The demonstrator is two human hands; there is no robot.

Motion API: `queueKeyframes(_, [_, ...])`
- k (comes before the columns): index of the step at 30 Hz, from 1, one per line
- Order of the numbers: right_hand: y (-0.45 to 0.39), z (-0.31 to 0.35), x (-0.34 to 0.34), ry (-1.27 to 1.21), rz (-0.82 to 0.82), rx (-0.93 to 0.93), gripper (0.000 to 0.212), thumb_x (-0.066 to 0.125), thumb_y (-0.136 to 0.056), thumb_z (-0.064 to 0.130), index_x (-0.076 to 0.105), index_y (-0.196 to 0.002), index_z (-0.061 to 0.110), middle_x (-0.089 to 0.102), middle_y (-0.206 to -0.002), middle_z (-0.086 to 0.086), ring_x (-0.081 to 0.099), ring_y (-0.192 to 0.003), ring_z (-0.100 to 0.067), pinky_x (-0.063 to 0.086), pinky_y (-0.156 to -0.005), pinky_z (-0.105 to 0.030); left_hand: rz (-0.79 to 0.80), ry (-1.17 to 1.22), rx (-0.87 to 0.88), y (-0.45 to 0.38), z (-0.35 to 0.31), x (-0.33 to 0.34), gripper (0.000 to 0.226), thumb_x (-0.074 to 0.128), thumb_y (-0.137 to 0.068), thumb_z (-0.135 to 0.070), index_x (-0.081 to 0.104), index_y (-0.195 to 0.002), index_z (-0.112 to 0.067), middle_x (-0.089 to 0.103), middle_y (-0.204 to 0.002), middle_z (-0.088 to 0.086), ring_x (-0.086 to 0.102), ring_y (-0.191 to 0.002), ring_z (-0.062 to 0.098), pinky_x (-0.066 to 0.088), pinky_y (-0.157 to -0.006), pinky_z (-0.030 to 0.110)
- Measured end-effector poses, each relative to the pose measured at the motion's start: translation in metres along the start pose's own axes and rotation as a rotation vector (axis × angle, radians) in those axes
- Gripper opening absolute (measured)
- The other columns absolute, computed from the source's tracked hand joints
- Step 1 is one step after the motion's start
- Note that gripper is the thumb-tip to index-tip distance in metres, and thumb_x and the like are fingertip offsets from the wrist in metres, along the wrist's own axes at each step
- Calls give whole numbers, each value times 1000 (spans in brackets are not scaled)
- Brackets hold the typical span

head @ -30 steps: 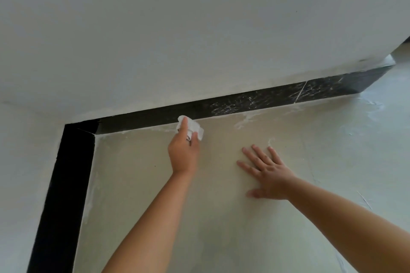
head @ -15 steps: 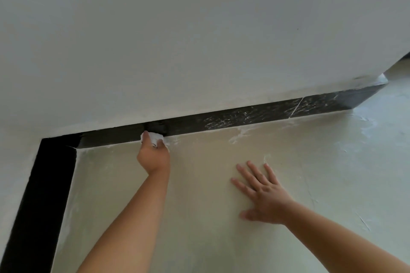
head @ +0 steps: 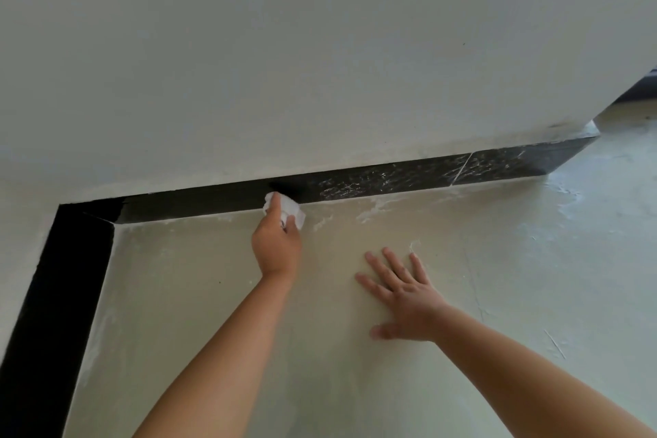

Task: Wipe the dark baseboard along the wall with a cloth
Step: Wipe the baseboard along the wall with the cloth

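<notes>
A dark baseboard (head: pixel 391 179) runs along the foot of the white wall and turns a corner at the left, continuing down the left side (head: pixel 57 313). Its right stretch carries white smears; the part left of my hand looks plain black. My left hand (head: pixel 277 245) is shut on a crumpled white cloth (head: pixel 289 212) and presses it against the baseboard's lower edge near the middle. My right hand (head: pixel 401 299) lies flat on the floor with fingers spread, holding nothing, to the right of and nearer than the left hand.
The pale floor (head: pixel 497 277) has white dusty streaks near the baseboard and at the right. The white wall (head: pixel 284 64) ends in an outer corner at the far right, where the baseboard ends too.
My left hand with the cloth slid left along the baseboard, then back to the right to about the middle. My right hand stayed planted on the floor.
</notes>
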State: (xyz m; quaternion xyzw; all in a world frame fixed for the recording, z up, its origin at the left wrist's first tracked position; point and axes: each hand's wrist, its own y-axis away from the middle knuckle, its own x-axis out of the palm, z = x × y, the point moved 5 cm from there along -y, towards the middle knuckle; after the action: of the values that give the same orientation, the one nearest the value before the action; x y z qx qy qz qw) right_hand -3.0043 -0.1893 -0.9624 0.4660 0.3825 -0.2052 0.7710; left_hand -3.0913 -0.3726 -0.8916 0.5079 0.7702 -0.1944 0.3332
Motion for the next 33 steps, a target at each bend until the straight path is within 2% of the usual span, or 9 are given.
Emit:
queueKeyframes(6, [4,1,-11,23,25,-29,88,51,-82,55,-7,-144,32,-29,-149,0,-33,-133,-23,-22,-105,-48,-169,78,-55,-8,-10,-10,46,52,-89,-5,41,-134,-9,62,-111,22,57,-102,33,36,-83,23])
queueKeyframes(15, [43,-55,-11,92,-40,31,61,36,-94,37,2,-145,31,-35,-135,-5,-24,-136,-29,-19,-106,-44,-20,78,163,27,-68,27,44,53,-86,1,47,-129,-4,64,-92,29,60,-84,39,38,-73,33])
queueKeyframes(16, [53,-61,-14,115,-80,38,54,32,-95,33,11,-145,30,-25,-141,-9,-11,-139,-32,-12,-108,-47,22,63,268,34,-82,34,44,53,-83,5,49,-126,-1,65,-90,29,62,-80,40,44,-68,34])
queueKeyframes(18, [70,-68,-16,178,-133,76,45,21,-96,33,46,-132,27,28,-146,-13,36,-130,-35,33,-102,-50,106,-3,472,45,-111,51,46,52,-79,8,51,-124,0,66,-89,29,63,-76,40,47,-63,37])
queueKeyframes(20, [81,-74,-20,186,-143,150,67,-2,-96,38,60,-119,28,52,-133,-7,55,-115,-32,50,-83,-47,202,-24,465,48,-127,67,47,47,-87,0,43,-133,-8,63,-101,25,59,-89,38,38,-74,37])
queueKeyframes(22, [81,-72,-17,173,-86,136,73,-12,-90,46,44,-134,28,24,-147,-11,35,-130,-38,31,-103,-52,267,-33,459,54,-129,76,48,44,-89,-3,39,-136,-11,61,-106,23,56,-94,37,32,-73,31])
queueKeyframes(24, [75,-75,-10,111,-124,120,55,4,-93,48,20,-143,31,-14,-146,-11,-2,-138,-37,-1,-110,-50,281,-43,528,66,-121,67,46,47,-88,-1,42,-133,-7,62,-105,24,59,-91,39,31,-70,30])
queueKeyframes(26, [69,-80,2,63,-91,140,52,21,-97,43,2,-145,34,-35,-135,-6,-30,-127,-31,-16,-109,-45,230,-58,559,68,-100,50,45,53,-81,7,50,-126,0,65,-98,28,62,-83,42,43,-68,35])
queueKeyframes(33, [60,-70,12,-18,-14,244,54,20,-98,38,-6,-145,32,-27,-150,-4,-24,-138,-27,-15,-109,-49,33,-50,166,18,-34,7,47,48,-90,-5,39,-136,-10,61,-104,27,57,-95,39,37,-80,36])
